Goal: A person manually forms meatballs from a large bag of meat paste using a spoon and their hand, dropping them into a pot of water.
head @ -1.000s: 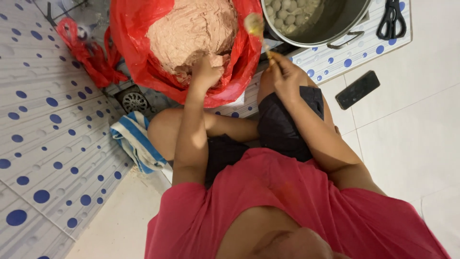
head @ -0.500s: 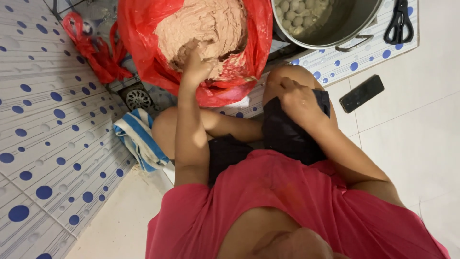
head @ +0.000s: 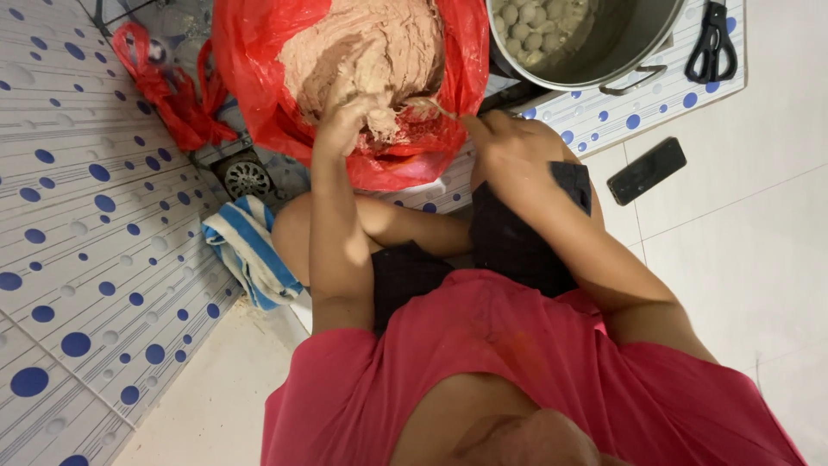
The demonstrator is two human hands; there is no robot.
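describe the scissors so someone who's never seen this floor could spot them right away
Start at the big metal pot of pale balls at the top of the view. Just right of it, on the blue-dotted mat, lie the scissors. They are black with looped handles, unlike the flat black phone lower down on plain white tile.

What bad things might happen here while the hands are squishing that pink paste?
1. The left hand digs into the paste in a thin red plastic bag; the bag might tear or sag and spill.
2. The right hand holds a spoon over the bag's edge, so bits may drop on the floor mat.
3. The phone lies near the pot and might get splashed.
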